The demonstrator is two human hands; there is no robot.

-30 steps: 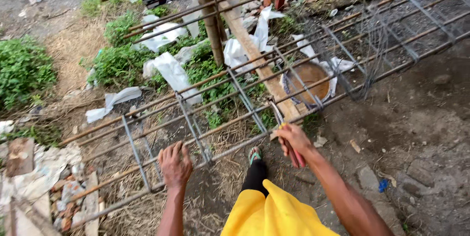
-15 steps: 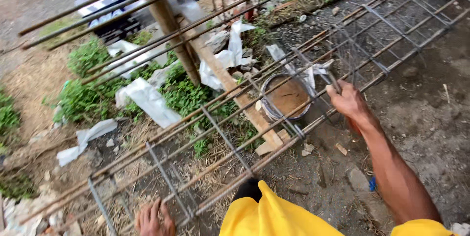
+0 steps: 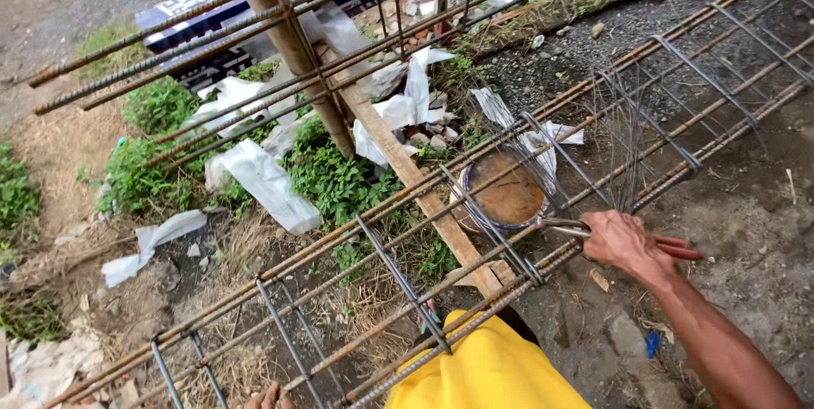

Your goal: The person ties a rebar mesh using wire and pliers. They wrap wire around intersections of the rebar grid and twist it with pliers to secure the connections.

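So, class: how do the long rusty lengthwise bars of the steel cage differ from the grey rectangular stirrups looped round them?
The long rusty lengthwise bars are brown-orange with rust; the grey rectangular stirrups look duller and greyer. The bars run straight along the whole cage, while the stirrups are short, bent pieces crossing them at intervals. The bars look thicker than the stirrups. Both are steel parts of the same cage, beside the right hand, which holds red-handled pincers.

The ground (image 3: pixel 746 231) is bare dirt and gravel on the right, with dry straw and green weeds (image 3: pixel 339 180) on the left. Crumpled white plastic sheets (image 3: pixel 263 180) lie among the weeds. A round metal pan (image 3: pixel 504 193) sits on the dirt beside a wooden plank (image 3: pixel 424 197), and a small blue scrap (image 3: pixel 650 344) lies nearby.
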